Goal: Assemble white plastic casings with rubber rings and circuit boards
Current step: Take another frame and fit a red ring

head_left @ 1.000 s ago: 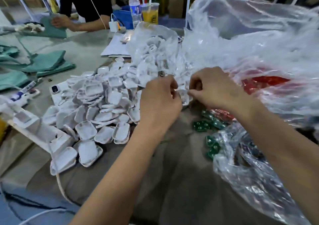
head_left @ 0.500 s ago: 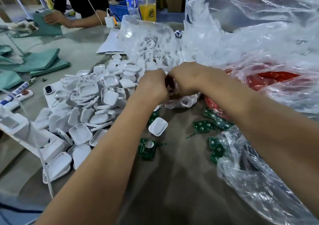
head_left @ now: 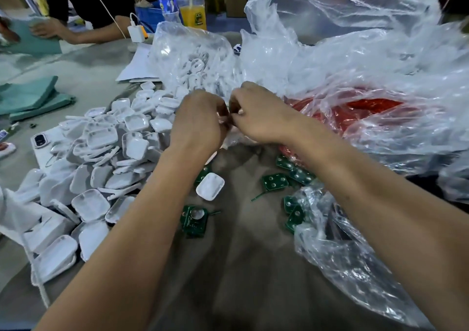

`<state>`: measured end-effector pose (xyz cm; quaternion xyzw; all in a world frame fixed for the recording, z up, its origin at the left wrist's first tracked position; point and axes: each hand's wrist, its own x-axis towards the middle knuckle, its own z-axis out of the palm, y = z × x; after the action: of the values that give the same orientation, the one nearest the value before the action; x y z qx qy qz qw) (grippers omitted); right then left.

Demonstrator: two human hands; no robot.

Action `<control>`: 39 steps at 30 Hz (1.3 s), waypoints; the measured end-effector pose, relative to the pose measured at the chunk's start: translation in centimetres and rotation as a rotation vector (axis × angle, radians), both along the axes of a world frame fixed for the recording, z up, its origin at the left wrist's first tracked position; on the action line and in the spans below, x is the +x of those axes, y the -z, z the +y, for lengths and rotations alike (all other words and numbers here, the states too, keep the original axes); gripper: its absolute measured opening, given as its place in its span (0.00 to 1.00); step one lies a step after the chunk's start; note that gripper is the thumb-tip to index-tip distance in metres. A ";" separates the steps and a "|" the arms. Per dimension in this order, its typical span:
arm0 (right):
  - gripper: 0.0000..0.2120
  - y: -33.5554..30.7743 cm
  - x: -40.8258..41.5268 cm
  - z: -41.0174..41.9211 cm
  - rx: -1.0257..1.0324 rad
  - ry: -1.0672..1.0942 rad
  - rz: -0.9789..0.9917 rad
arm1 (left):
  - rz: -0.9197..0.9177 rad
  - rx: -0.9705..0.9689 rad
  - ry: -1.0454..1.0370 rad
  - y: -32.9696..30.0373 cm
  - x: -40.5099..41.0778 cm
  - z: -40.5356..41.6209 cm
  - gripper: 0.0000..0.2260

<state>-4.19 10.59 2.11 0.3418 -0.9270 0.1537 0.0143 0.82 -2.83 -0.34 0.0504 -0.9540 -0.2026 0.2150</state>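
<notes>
Both hands up together over the middle of the table. Left hand (head_left: 200, 122) and right hand (head_left: 258, 117) have fingers curled in, tips nearly meeting, pinching sth small & pale between them – too hidden by the knuckles to say what it is. Backs of both hands face the camera, forearms running down to the near edge.

Just under the hands: one loose white casing (head_left: 210, 186) lying hollow side down on the brown cloth (head_left: 241, 267), apart from the rest. Near it, a green circuit board (head_left: 194, 219) with a round silver part on top. More green boards (head_left: 275, 182) to the right, some spilling from the mouth of a crumpled clear bag (head_left: 355, 267).

Left of the arms – a big pile of white casings (head_left: 101, 158), dozens, heaped any which way, some open side up. A phone (head_left: 40, 140) lies at the pile's far left edge.

Behind the hands, a clear bag of white plastic parts (head_left: 195, 61); can't tell if rings or casings. Right of that, a large clear bag w/ red contents (head_left: 368, 107), and more loose plastic sheeting (head_left: 342, 13) piled behind it.

Far side of the table: a water bottle (head_left: 166, 0), a cup of orange drink (head_left: 193, 12), a white charger (head_left: 137, 32), papers (head_left: 137, 69), folded green cloth (head_left: 30, 97) at left. Another person (head_left: 88, 5) in black leans on the table, one hand on green fabric.
</notes>
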 end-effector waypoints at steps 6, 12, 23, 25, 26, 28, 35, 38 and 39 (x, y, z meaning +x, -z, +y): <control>0.07 -3.8 1.4 3.5 -0.552 -0.033 -0.031 | 0.402 0.004 0.059 -3.6 0.1 2.1 0.10; 0.11 -6.1 1.8 11.3 -0.513 0.125 -0.013 | 0.321 0.066 0.286 -3.4 0.1 10.1 0.13; 0.03 -4.2 5.3 21.7 0.305 0.367 -0.663 | 0.029 0.619 0.377 1.6 0.0 18.8 0.08; 0.08 -3.4 6.0 21.0 0.365 0.379 -0.538 | 0.064 0.665 0.378 1.9 0.2 19.3 0.13; 0.11 -3.1 6.3 20.7 0.384 0.383 -0.466 | 0.082 0.672 0.370 2.0 0.2 19.5 0.16; 0.14 -2.6 6.5 20.2 0.422 0.374 -0.314 | 0.115 0.685 0.329 2.1 0.3 19.4 0.20; 0.07 -3.9 6.2 21.7 0.323 0.316 -0.437 | 0.121 0.882 0.234 1.5 0.5 18.2 0.12; 0.04 -5.9 4.8 21.6 0.069 0.354 -0.351 | 0.047 1.041 0.200 1.2 0.3 17.8 0.11; 0.05 -6.0 3.9 21.0 -0.013 0.383 -0.238 | 0.020 1.083 0.187 1.1 0.2 17.7 0.10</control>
<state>-0.31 31.60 8.15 0.1388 -0.9692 0.1932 -0.0639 1.06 14.85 -1.41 0.0671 -0.7119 -0.6831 0.1486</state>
